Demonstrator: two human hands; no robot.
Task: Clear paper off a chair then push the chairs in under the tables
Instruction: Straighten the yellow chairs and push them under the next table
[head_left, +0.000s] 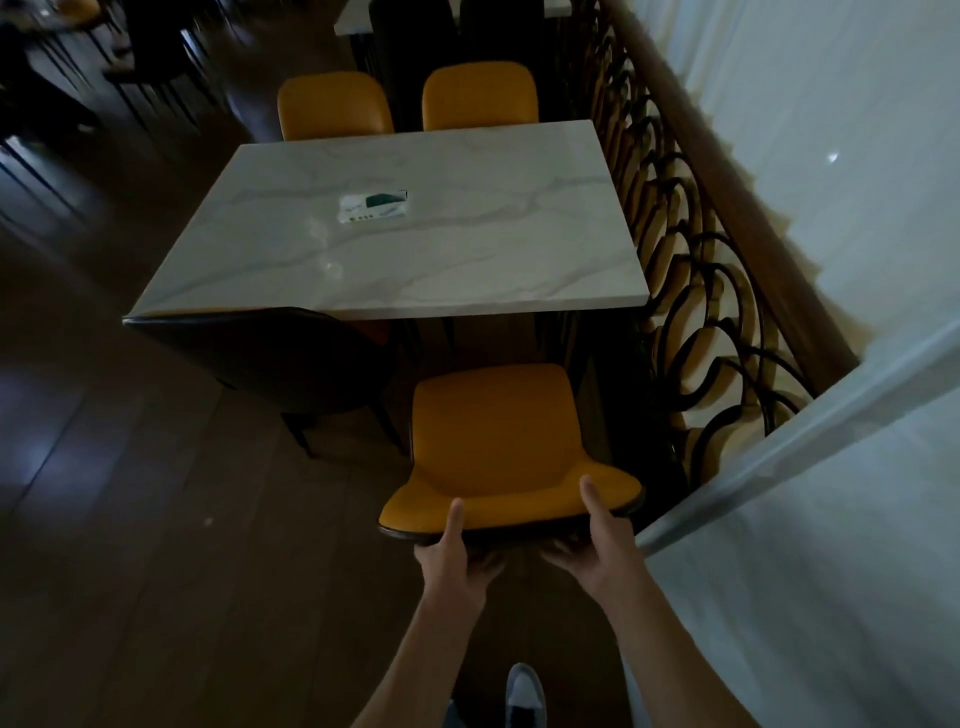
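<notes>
Your two hands, left (457, 556) and right (592, 545), grip the back of one yellow chair (493, 447), thumbs on top, its seat short of the marble tabletop (415, 249). Two more yellow chairs sit opposite; one dark chair (270, 358) stands tucked beside yours. One card (373, 207) lies on the tabletop.

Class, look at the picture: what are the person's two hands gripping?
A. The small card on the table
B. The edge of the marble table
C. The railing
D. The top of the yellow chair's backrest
D: the left hand and right hand both hold the backrest top of the near yellow chair, thumbs over its front.
</notes>
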